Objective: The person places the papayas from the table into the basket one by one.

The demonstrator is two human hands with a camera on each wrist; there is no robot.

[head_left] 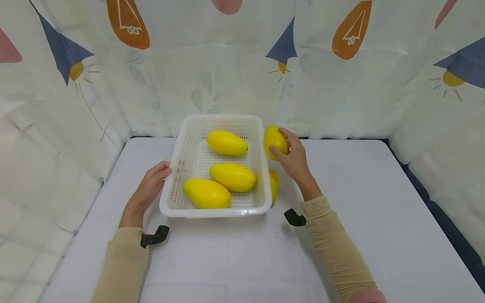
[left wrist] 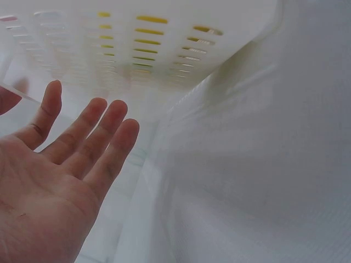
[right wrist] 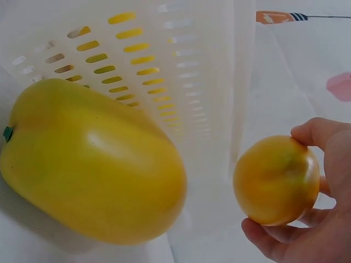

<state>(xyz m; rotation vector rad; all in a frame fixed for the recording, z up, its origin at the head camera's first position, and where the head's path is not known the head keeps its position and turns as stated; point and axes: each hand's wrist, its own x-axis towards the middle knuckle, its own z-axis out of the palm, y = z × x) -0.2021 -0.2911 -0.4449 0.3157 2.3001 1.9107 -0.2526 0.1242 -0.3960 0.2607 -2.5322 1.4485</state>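
Observation:
Three yellow papayas, one at the back (head_left: pixel 227 142), one in the middle (head_left: pixel 233 176) and one at the front left (head_left: pixel 207 193), lie in a white perforated plastic basket (head_left: pixel 216 213). My left hand (head_left: pixel 151 183) is at the basket's left rim; in the left wrist view the rim runs between thumb and forefinger of the hand (left wrist: pixel 66 175), the other fingers reaching out below it. Beside the right wall, my right hand (head_left: pixel 293 158) grips another papaya (head_left: pixel 276 142) between thumb and fingers. A further papaya (right wrist: pixel 98 164) rests on the table against that wall, partly hidden by the rim in the head view.
A white cloth covers the table (head_left: pixel 352 189), whose far edge meets a patterned curtain (head_left: pixel 235 75). Curtain also hangs at both sides. Black wrist devices, one on the left (head_left: pixel 155 236) and one on the right (head_left: pixel 294 218), stick out from the beige sleeves.

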